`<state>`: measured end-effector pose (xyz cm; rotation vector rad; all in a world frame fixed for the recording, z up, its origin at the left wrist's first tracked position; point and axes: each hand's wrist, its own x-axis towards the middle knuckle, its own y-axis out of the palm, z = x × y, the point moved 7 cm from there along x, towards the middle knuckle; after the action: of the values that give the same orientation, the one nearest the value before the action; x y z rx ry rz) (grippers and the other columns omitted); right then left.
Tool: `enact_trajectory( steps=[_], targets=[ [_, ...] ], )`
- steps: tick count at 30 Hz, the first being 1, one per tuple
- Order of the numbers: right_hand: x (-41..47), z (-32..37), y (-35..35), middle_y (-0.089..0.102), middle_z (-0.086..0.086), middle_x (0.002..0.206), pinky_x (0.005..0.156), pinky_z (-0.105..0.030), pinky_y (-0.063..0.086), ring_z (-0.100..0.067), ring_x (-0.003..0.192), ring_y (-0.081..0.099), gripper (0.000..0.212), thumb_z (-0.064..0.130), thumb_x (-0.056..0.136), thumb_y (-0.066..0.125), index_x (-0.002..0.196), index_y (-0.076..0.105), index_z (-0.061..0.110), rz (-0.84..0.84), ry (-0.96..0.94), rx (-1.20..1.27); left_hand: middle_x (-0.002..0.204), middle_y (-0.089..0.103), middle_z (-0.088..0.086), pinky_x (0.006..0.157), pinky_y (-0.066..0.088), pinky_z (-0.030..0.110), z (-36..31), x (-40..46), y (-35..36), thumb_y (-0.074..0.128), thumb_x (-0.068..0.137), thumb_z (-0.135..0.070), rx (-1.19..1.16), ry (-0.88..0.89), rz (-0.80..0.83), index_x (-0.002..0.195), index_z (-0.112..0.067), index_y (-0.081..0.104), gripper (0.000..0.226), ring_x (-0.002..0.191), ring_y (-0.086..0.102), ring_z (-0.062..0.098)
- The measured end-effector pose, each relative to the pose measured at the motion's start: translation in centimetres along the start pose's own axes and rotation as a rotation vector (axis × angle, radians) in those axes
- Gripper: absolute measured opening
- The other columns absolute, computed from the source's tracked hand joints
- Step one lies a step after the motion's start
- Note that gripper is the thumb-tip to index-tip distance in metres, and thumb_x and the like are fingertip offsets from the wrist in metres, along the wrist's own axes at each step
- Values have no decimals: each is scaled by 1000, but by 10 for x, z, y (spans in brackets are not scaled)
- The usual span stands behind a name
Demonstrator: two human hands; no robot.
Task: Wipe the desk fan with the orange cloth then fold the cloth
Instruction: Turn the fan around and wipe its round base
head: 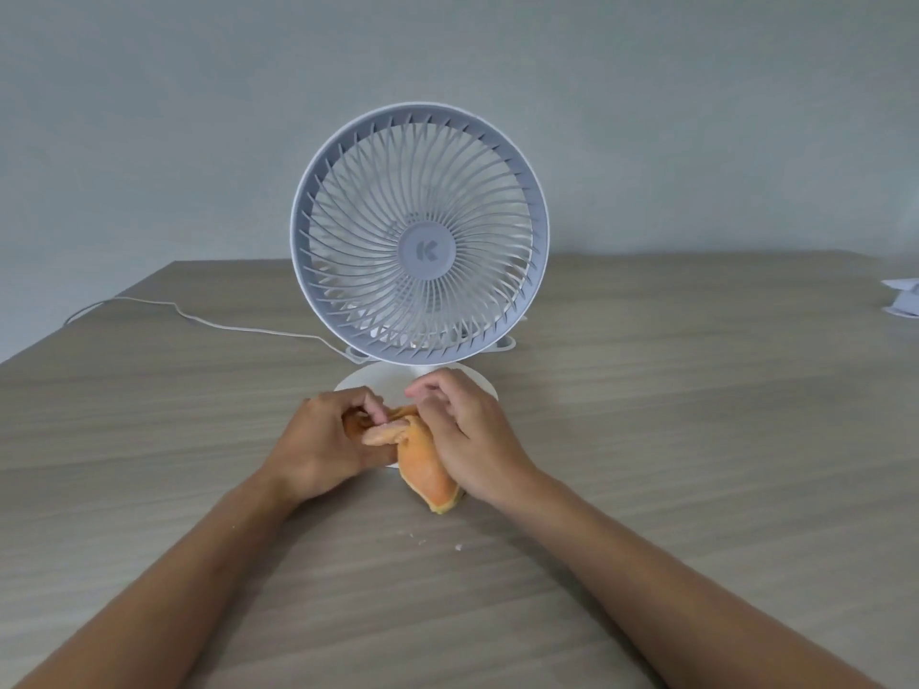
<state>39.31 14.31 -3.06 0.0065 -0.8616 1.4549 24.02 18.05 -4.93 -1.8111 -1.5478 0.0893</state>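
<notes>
A white desk fan (420, 236) with a round grille stands upright on its round base in the middle of the wooden table (696, 440). Just in front of the base lies the orange cloth (425, 472), bunched into a narrow wedge. My left hand (318, 447) grips the cloth's upper left end, thumb and fingers closed on it. My right hand (470, 432) rests on the cloth's right side with the fingers curled above it; its hold on the cloth is partly hidden.
A white power cable (199, 318) runs from the fan's base across the table to the left edge. A white folded paper object (902, 303) sits at the far right. Small crumbs (437, 543) lie on the table near my forearms.
</notes>
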Motion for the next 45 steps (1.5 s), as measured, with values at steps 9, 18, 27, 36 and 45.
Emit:
enact_trajectory(
  steps=[9,18,27,36,45],
  targets=[
    [12,-67,-36,68,1,123,103,-32,41,-21,118,57,31,23,101,42,119,67,20,-7,120,-266,72,62,9,71,54,41,36,11,-55,72,73,-19,-114,-300,-432,76,-10,57,18,70,61,25],
    [15,-69,-14,70,-3,115,95,-30,41,-25,113,55,35,28,101,41,103,71,10,66,98,-388,96,53,2,69,31,23,13,43,-18,65,83,-17,150,-262,-296,97,-10,52,20,86,53,22],
    [23,-70,-25,64,4,133,102,-20,35,-13,127,53,33,28,102,43,121,70,25,247,113,-329,153,37,9,102,29,38,8,64,29,16,103,-44,397,-253,145,143,-23,38,51,134,39,31],
    [22,-66,-22,67,-7,127,94,-19,31,-23,122,55,35,22,103,41,119,70,12,260,62,-396,117,57,21,77,30,35,6,56,27,31,101,-25,557,-253,125,98,-10,44,20,106,51,39],
    [13,-63,-14,53,-3,144,107,-15,21,-16,136,43,35,21,100,49,132,62,16,243,45,-452,119,59,17,115,18,44,-19,9,26,31,102,-25,542,-172,151,119,-6,47,30,116,49,40]
  ],
)
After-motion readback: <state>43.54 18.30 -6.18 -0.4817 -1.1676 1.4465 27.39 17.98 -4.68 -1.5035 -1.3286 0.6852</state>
